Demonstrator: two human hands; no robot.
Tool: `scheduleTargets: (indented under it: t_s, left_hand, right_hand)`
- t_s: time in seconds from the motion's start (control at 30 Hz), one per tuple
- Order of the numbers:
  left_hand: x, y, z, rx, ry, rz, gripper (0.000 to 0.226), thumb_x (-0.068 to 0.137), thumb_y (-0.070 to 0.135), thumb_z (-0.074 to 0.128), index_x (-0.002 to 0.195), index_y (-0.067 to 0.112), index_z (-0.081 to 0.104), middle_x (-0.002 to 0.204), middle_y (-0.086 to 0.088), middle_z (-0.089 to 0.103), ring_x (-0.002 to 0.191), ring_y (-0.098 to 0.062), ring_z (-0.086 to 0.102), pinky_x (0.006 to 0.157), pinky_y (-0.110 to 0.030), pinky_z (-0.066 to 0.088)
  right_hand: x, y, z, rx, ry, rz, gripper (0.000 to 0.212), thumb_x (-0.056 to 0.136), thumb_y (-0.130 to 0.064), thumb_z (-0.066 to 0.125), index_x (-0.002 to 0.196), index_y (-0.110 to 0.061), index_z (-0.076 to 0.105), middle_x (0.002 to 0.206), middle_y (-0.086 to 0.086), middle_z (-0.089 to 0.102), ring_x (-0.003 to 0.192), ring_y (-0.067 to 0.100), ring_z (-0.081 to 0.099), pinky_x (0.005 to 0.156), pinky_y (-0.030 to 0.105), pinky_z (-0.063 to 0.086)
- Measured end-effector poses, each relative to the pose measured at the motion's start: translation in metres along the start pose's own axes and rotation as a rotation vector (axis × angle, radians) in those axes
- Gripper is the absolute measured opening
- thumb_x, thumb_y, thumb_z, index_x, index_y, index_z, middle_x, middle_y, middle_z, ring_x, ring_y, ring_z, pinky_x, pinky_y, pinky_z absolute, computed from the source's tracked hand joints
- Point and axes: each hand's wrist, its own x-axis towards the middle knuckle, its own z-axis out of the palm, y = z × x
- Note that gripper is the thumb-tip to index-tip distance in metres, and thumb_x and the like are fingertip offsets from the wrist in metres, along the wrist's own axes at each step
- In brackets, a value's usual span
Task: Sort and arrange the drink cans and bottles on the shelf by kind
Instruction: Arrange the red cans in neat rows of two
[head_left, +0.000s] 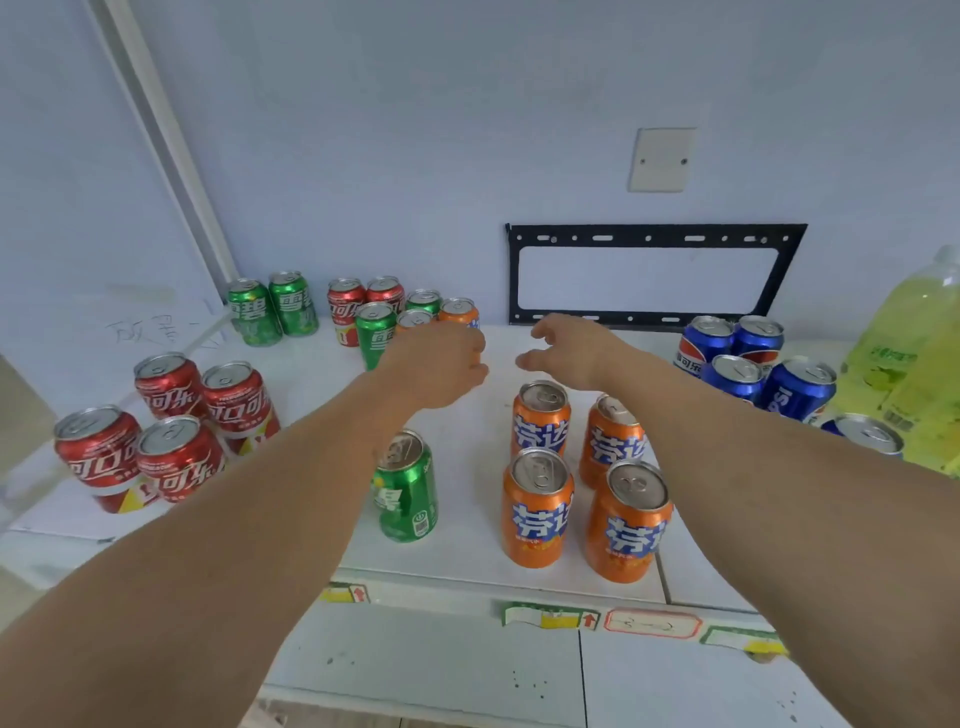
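Note:
On the white shelf (467, 566) stand several red cola cans (171, 387) at the left and two green cans (270, 312) at the back left. A mixed cluster at the back holds red cans (345, 309), green cans (375, 332) and two orange cans (460, 310). One green can (408, 491) stands alone in front, beside several orange cans (540, 512). Blue cans (737, 374) are at the right. My left hand (441, 364) reaches into the mixed cluster, fingers curled round the right orange can's lower part. My right hand (563, 348) hovers beside it, fingers loosely bent, holding nothing.
Large yellow-green bottles (914, 358) stand at the far right edge. A black metal bracket (654, 319) is fixed to the wall behind the shelf, with a white wall plate (662, 160) above it. Labels (652, 622) are stuck along the shelf's front edge.

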Motion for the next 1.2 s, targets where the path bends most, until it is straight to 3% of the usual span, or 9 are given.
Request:
scheduleTargets:
  t_s: [0.1,0.17,0.27,0.33,0.5,0.6,0.8,1.1,1.2]
  left_hand:
    - [0.010,-0.029,-0.004,-0.163,-0.063,-0.059,0.027,0.086,0.048,0.055,0.097,0.024,0.059,0.095,0.002,0.062,0.084,-0.021,0.059,0.062,-0.030,0.040]
    - [0.023,-0.050,0.000,-0.352,-0.138,-0.098,0.046,0.064,0.058,0.058,0.092,0.021,0.056,0.090,-0.001,0.063,0.079,-0.021,0.062,0.062,-0.030,0.044]
    - [0.048,-0.085,0.015,-0.437,-0.188,-0.239,0.102,0.051,0.063,0.071,0.140,0.026,0.038,0.141,-0.006,0.049,0.117,-0.026,0.057,0.093,-0.044,0.052]
    - [0.069,-0.107,0.031,-0.491,-0.197,-0.307,0.115,0.052,0.057,0.078,0.150,0.030,0.024,0.156,-0.006,0.031,0.131,-0.029,0.047,0.102,-0.049,0.047]
    - [0.098,-0.120,0.049,-0.537,-0.228,-0.323,0.113,0.065,0.046,0.082,0.154,0.026,0.017,0.155,-0.006,0.035,0.130,-0.028,0.049,0.103,-0.047,0.048]
    - [0.109,-0.124,0.061,-0.486,-0.249,-0.326,0.095,0.072,0.042,0.082,0.147,0.014,0.031,0.143,-0.009,0.049,0.120,-0.028,0.056,0.097,-0.044,0.050]
    - [0.111,-0.126,0.072,-0.512,-0.262,-0.331,0.087,0.064,0.037,0.088,0.132,0.013,0.038,0.118,-0.004,0.060,0.103,-0.024,0.061,0.087,-0.039,0.055]
    - [0.113,-0.102,0.058,-0.605,-0.362,-0.176,0.067,0.065,0.034,0.088,0.119,0.024,0.049,0.108,0.003,0.067,0.096,-0.017,0.068,0.082,-0.039,0.060]
    - [0.116,-0.075,0.048,-0.665,-0.424,-0.152,0.074,0.066,0.033,0.089,0.124,0.029,0.043,0.111,0.001,0.063,0.098,-0.021,0.066,0.077,-0.043,0.062]
  right_hand:
    - [0.031,-0.017,0.006,0.061,-0.021,-0.008,0.070,0.087,-0.045,0.069,0.144,-0.016,0.041,0.145,0.006,0.047,0.126,0.022,0.049,0.090,0.026,0.037]
    - [0.053,-0.026,0.012,0.103,-0.046,0.007,0.076,0.085,-0.044,0.072,0.147,-0.017,0.037,0.147,0.006,0.045,0.127,0.023,0.048,0.095,0.030,0.039]
    - [0.086,-0.037,0.021,0.152,-0.081,0.039,0.089,0.082,-0.042,0.076,0.152,-0.019,0.026,0.152,0.009,0.039,0.132,0.026,0.046,0.103,0.036,0.041]
    - [0.107,-0.042,0.027,0.221,-0.101,0.072,0.098,0.080,-0.038,0.078,0.155,-0.019,0.018,0.155,0.010,0.034,0.135,0.027,0.043,0.106,0.039,0.040]
    - [0.147,-0.051,0.042,0.213,-0.121,0.098,0.107,0.079,-0.031,0.080,0.157,-0.018,0.008,0.157,0.012,0.029,0.137,0.030,0.040,0.101,0.037,0.040]
    - [0.165,-0.052,0.055,0.208,-0.167,0.112,0.111,0.075,-0.027,0.083,0.156,-0.015,0.008,0.152,0.012,0.037,0.134,0.031,0.043,0.100,0.036,0.041]
    - [0.183,-0.042,0.068,0.204,-0.158,0.095,0.075,0.072,-0.022,0.083,0.128,-0.010,0.035,0.110,0.010,0.061,0.100,0.024,0.060,0.081,0.037,0.052]
    - [0.146,0.011,0.017,0.446,-0.146,0.145,0.065,0.076,-0.019,0.084,0.126,-0.025,0.044,0.115,0.000,0.060,0.107,0.022,0.060,0.091,0.041,0.054]
    - [0.127,0.031,-0.003,0.471,-0.113,0.161,0.067,0.078,-0.019,0.082,0.132,-0.023,0.043,0.122,0.002,0.058,0.111,0.025,0.058,0.094,0.043,0.053]
